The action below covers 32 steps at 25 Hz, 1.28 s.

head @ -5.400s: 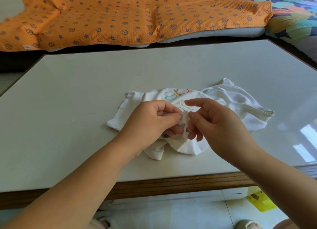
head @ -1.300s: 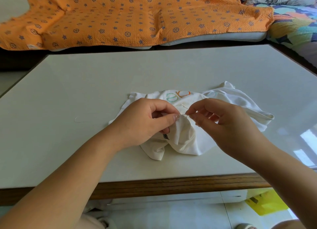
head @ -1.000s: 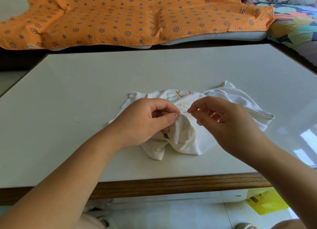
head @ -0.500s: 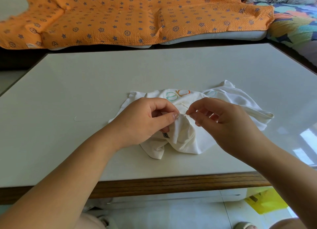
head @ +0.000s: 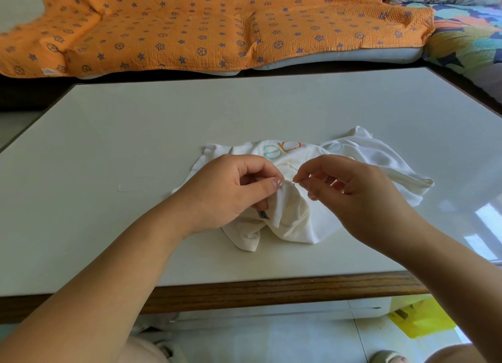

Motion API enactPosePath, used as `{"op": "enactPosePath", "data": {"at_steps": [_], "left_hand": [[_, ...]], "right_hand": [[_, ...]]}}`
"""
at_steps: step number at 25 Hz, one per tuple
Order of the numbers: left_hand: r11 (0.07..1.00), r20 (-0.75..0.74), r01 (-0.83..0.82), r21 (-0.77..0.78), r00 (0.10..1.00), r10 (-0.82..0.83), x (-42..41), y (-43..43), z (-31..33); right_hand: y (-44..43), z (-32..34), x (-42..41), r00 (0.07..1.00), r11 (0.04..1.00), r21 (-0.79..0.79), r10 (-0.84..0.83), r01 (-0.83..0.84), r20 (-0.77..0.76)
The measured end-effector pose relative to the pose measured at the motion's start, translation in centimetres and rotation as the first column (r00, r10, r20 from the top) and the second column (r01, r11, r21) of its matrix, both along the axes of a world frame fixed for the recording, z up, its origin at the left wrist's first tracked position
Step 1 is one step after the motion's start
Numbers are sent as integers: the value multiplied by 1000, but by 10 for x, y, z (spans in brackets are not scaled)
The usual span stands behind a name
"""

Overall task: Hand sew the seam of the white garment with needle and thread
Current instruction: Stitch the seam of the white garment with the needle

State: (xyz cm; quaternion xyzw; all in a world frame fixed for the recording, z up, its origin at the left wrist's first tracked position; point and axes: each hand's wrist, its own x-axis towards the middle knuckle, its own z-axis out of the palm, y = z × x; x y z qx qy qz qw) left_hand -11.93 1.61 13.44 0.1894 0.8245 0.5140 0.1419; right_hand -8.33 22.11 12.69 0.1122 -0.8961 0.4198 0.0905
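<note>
Left hand [head: 228,191] pinched garment [head: 296,221] fold, right hand [head: 353,189] pinched needle [head: 292,182] mid-frame; left thumb sat close, might get pricked

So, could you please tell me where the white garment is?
Head view: the white garment lies bunched on the table, right of centre; the left hand pinches its raised fold, the right hand holds the needle there.

White table [head: 135,123] with a wooden front edge [head: 271,292] | orange star-print blanket [head: 206,23] spread over a grey cushion [head: 375,55] behind it | multicoloured quilt [head: 467,36] at far right | yellow bag [head: 421,319] on the tiled floor [head: 271,341] below.
</note>
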Motion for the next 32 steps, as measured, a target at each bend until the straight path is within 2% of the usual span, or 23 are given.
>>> {"op": "enactPosePath", "data": {"at_steps": [7,12,32], "left_hand": [[1000,8,7,-2,1000,-7,-1,-1,-1],[1000,17,17,12,1000,-17,-1,1,-1],[998,13,31,53,999,-32,-3,-2,-4]], "right_hand": [[0,0,1,998,999,-31,20,-18,57],[-1,-1,1,987,989,-147,38,-14,158],[0,3,0,981,980,-198,20,18,191]]}}
